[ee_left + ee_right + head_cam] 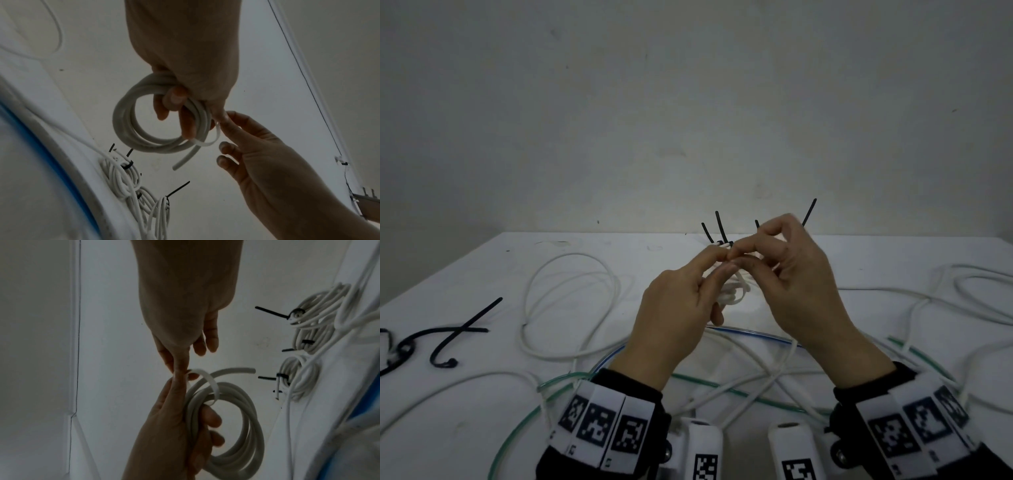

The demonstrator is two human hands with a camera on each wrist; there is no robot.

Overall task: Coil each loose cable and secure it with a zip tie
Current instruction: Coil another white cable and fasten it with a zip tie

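White coiled cable (141, 128) gripped by left hand (674, 308), right hand (801, 274) pinching zip tie (207, 142)

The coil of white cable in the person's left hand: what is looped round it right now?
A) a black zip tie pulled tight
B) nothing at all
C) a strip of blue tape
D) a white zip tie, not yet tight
D: a white zip tie arches loosely over the coil gripped by the left hand, while the right hand pinches its end.

Smooth matt white plastic-sheathed cable coil (131, 123); matt white table (585, 428).
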